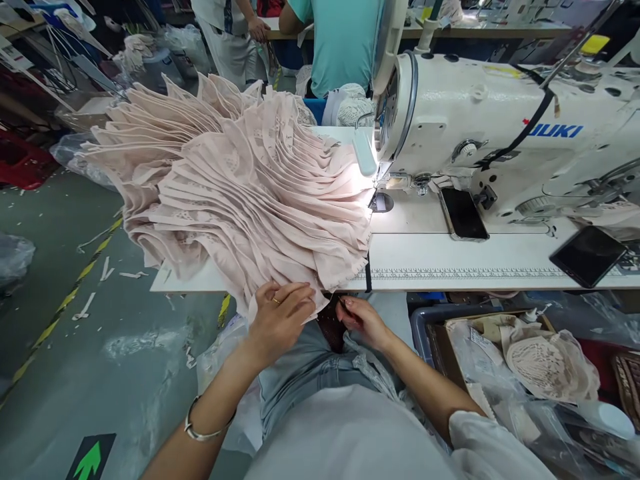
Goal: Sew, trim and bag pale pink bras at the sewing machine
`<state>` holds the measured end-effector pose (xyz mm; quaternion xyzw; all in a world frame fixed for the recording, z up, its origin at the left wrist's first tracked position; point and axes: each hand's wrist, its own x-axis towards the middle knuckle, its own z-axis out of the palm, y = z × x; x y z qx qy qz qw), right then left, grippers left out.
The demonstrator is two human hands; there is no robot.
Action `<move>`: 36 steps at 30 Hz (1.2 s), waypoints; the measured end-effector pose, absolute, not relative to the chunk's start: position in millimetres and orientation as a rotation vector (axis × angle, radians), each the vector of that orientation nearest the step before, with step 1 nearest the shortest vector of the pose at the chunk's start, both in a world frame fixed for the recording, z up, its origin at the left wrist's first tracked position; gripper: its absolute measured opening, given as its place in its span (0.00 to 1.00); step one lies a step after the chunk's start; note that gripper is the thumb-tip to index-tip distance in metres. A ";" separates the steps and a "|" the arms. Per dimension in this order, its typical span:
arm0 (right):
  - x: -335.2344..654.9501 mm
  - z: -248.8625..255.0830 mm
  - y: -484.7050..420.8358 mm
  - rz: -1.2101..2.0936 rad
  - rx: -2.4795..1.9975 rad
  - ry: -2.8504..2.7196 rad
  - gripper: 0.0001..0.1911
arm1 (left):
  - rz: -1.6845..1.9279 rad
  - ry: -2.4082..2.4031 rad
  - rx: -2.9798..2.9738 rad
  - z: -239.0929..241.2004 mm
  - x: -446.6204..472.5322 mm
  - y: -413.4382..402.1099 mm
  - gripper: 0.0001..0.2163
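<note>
A big fanned stack of pale pink fabric pieces lies on the white sewing table and hangs over its front edge. My left hand, with a ring and a bracelet, is curled on the stack's hanging lower edge. My right hand sits just below the table edge beside it, fingers pinched on the same fabric edge near a dark piece in my lap. A white Juki sewing machine stands to the right, its lamp lit over the needle plate.
Two black phones lie on the table. A box with lace cups and plastic bags sits at my right. Two people stand behind the machine. Scraps and yellow-black tape mark the floor at left.
</note>
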<state>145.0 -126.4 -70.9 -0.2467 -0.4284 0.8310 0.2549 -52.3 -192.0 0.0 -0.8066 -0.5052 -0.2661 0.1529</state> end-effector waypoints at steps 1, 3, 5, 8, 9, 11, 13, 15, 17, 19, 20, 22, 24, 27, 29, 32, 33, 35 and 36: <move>144.0 -69.6 -124.2 2.251 -0.684 -1.217 0.25 | -0.774 -1.451 -2.343 0.1 -55.3 -195.6 0.09; 139.8 -67.3 -120.8 2.258 -0.669 -1.310 0.25 | -0.791 -1.457 -2.380 -0.1 -60.7 -201.9 0.09; 134.3 -65.8 -119.8 2.267 -0.611 -1.368 0.25 | -0.790 -1.471 -2.412 -0.9 -63.5 -205.5 0.10; 128.6 -64.8 -122.0 2.237 -0.513 -1.451 0.27 | -0.695 -1.546 -2.430 -2.8 -61.3 -203.3 0.07; 128.0 -64.7 -123.4 2.223 -0.488 -1.477 0.27 | -0.637 -1.567 -2.415 -3.7 -58.9 -200.8 0.06; 128.7 -64.5 -126.4 2.230 -0.445 -1.504 0.28 | -0.544 -1.571 -2.355 -5.7 -52.7 -194.0 0.07; 130.7 -64.6 -129.3 2.271 -0.421 -1.476 0.28 | -0.526 -1.546 -2.273 -7.8 -45.7 -186.4 0.07; 132.8 -65.3 -131.5 2.308 -0.417 -1.416 0.29 | -0.565 -1.555 -2.189 -9.6 -38.8 -179.5 0.06; 134.5 -66.4 -132.9 2.311 -0.440 -1.360 0.29 | -0.600 -1.583 -2.138 -11.0 -32.8 -173.8 0.07; 135.7 -67.6 -133.5 2.301 -0.468 -1.315 0.28 | -0.621 -1.601 -2.120 -12.0 -28.3 -169.2 0.05; 136.3 -68.0 -133.6 2.297 -0.477 -1.296 0.28 | -0.628 -1.601 -2.118 -12.4 -26.8 -167.3 0.05; 137.5 -68.4 -133.7 2.294 -0.481 -1.268 0.27 | -0.658 -1.569 -2.125 -13.2 -25.5 -164.2 0.03; 139.1 -68.2 -133.8 2.291 -0.481 -1.252 0.26 | -0.712 -1.502 -2.137 -13.3 -26.5 -163.1 0.04; 141.7 -67.6 -134.4 2.280 -0.496 -1.221 0.26 | -0.786 -1.476 -2.152 -10.3 -32.3 -168.6 0.09; 143.4 -67.3 -134.7 2.278 -0.511 -1.186 0.26 | -0.813 -1.539 -2.190 -5.6 -39.6 -178.0 0.09; 144.5 -67.1 -134.9 2.278 -0.546 -1.149 0.26 | -0.783 -1.677 -2.296 2.9 -55.3 -196.6 0.11; 144.2 -67.1 -135.0 2.280 -0.559 -1.150 0.26 | -0.755 -1.715 -2.328 5.4 -60.8 -202.7 0.12; 141.8 -66.9 -135.3 2.287 -0.567 -1.173 0.26 | -0.710 -1.771 -2.367 9.4 -70.5 -212.6 0.14; 139.7 -66.8 -135.5 2.292 -0.566 -1.204 0.26 | -0.714 -1.786 -2.374 10.9 -74.0 -216.4 0.14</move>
